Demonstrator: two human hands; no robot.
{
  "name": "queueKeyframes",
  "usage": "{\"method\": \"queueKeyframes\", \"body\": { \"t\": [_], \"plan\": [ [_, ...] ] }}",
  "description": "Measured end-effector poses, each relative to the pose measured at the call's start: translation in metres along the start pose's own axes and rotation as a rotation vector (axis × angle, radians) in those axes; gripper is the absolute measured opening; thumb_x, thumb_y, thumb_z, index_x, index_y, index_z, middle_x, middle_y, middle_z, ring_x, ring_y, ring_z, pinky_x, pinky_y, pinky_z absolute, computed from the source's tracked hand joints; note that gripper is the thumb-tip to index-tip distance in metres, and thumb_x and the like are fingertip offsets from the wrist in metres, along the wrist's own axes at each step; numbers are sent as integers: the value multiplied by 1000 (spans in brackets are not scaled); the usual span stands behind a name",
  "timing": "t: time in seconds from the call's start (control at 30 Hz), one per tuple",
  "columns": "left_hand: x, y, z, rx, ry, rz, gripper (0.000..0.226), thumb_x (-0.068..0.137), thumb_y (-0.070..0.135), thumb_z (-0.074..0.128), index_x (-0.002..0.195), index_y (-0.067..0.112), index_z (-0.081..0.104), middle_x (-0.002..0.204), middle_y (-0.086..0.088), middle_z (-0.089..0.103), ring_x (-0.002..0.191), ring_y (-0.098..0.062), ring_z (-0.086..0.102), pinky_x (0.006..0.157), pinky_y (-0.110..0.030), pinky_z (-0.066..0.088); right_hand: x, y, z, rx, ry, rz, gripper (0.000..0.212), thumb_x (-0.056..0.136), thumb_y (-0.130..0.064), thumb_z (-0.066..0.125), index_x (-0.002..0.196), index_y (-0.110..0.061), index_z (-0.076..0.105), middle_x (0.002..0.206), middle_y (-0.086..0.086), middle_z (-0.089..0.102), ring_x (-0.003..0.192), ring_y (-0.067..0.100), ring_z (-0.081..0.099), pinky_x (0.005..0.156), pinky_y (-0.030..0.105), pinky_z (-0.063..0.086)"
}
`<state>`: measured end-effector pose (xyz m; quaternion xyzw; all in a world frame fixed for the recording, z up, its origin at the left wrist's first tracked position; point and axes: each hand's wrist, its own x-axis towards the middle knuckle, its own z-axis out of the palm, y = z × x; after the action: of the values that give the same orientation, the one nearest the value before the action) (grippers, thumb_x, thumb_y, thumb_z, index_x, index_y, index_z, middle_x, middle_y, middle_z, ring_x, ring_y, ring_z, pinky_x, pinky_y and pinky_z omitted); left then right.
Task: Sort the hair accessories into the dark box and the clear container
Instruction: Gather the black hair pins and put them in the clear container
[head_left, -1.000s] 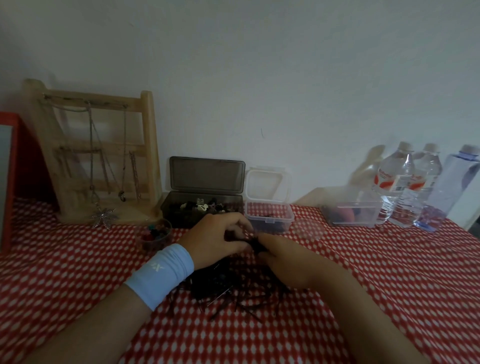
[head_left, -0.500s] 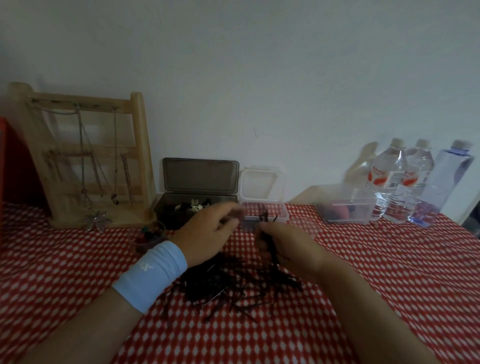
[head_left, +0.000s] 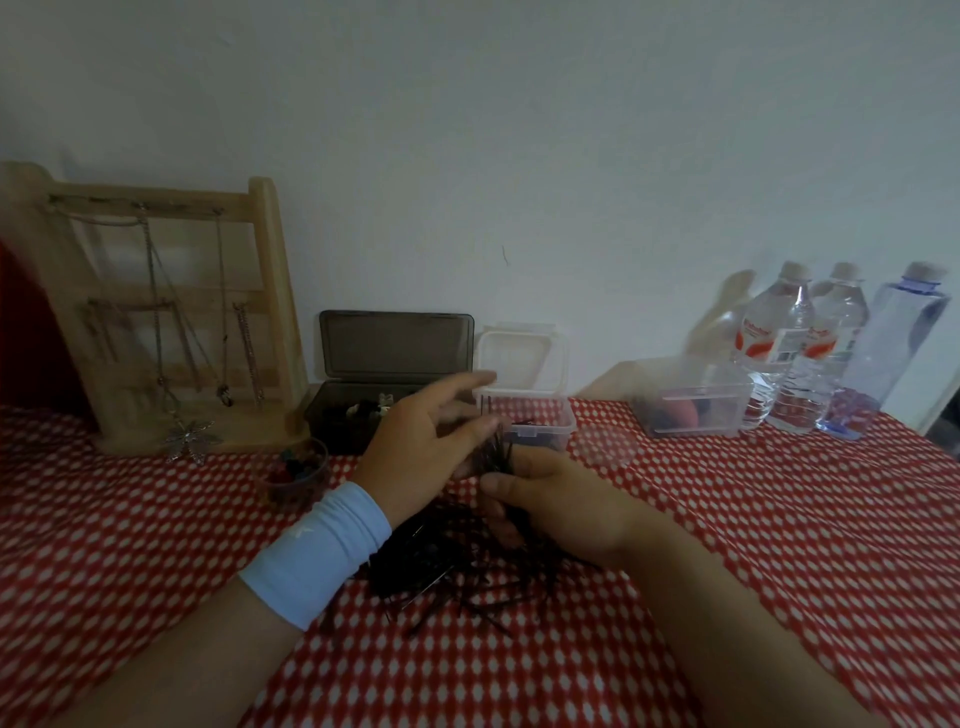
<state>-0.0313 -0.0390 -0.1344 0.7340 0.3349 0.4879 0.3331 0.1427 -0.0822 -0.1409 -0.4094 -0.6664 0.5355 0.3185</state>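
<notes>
A pile of black hairpins (head_left: 447, 566) lies on the red-and-white tablecloth under my hands. My right hand (head_left: 566, 504) grips a small bunch of pins (head_left: 500, 451) standing upright from its fist. My left hand (head_left: 421, 447), with a light-blue wristband, hovers beside it, its fingers stretched out and touching the tops of the bunch. Just behind stand the dark box (head_left: 332, 410), lid raised and small accessories inside, and the clear container (head_left: 545, 423), also open, with a few dark pins in it.
A wooden jewellery stand (head_left: 156, 322) with hanging necklaces is at the back left. A small cup (head_left: 296, 475) of coloured bits sits before the dark box. Another clear tub (head_left: 696, 402) and three water bottles (head_left: 784, 348) stand at the back right.
My right hand has lifted a bunch of pins out of the pile and holds it upright near the clear container. The left hand's fingers have straightened towards the bunch.
</notes>
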Motion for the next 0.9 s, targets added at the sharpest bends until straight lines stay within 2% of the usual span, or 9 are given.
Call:
{"method": "queueKeyframes", "body": {
  "t": [0.23,0.33,0.37,0.43,0.5,0.6,0.7,0.83,0.9],
  "plan": [
    [-7,-1,6,82,-151,32,26,99,23,54,117,36,67,102,21,71,102,7,62,91,-11,45,3,6,-3,112,115,48,18,103,-17,52,98,-7,66,75,2,64,67,16,60,65,30,51],
    [-6,5,9,64,-136,77,26,92,30,62,115,42,67,113,23,69,108,6,61,92,-11,46,2,6,-4,-30,61,25,23,103,-22,52,119,-15,67,102,-4,74,91,14,69,83,26,54],
    [-5,5,9,134,-108,106,24,90,30,66,112,39,70,109,23,70,104,8,62,89,-11,47,2,6,-3,-52,43,10,22,104,-22,51,117,-17,68,105,-5,74,93,12,69,83,24,54],
    [-3,4,9,242,-31,116,16,88,27,70,102,31,76,98,21,73,94,9,65,86,-13,50,2,4,-1,-17,32,2,20,104,-20,50,100,-14,69,89,-1,73,78,16,66,72,26,53],
    [-1,3,6,195,4,60,13,88,27,71,98,31,77,94,22,73,92,7,66,84,-14,51,1,4,-2,27,45,-9,24,102,-20,50,85,-15,66,76,1,65,68,16,58,67,30,50],
    [-3,0,5,194,-142,42,22,94,27,62,113,38,69,112,24,67,109,10,59,94,-7,42,3,10,-4,76,40,-44,21,99,-23,52,85,-15,66,76,4,60,68,19,55,68,35,48],
    [-7,-4,7,237,-330,6,37,99,41,44,134,36,55,135,18,56,125,12,46,110,-14,32,6,15,-3,71,62,-55,21,98,-25,53,95,-12,69,79,7,62,70,21,57,67,34,48],
    [-7,0,10,20,-253,-86,44,94,53,37,137,60,35,145,25,42,133,14,33,112,-12,23,8,11,-11,341,86,-48,20,101,-21,49,92,-19,67,75,-1,54,65,14,47,61,29,41],
    [-7,4,11,52,-252,-30,44,96,48,37,139,55,38,145,27,40,133,15,32,111,-10,24,7,10,-14,366,86,-49,13,100,-20,49,96,-14,60,75,0,51,65,14,45,61,30,39]
  ]
}}
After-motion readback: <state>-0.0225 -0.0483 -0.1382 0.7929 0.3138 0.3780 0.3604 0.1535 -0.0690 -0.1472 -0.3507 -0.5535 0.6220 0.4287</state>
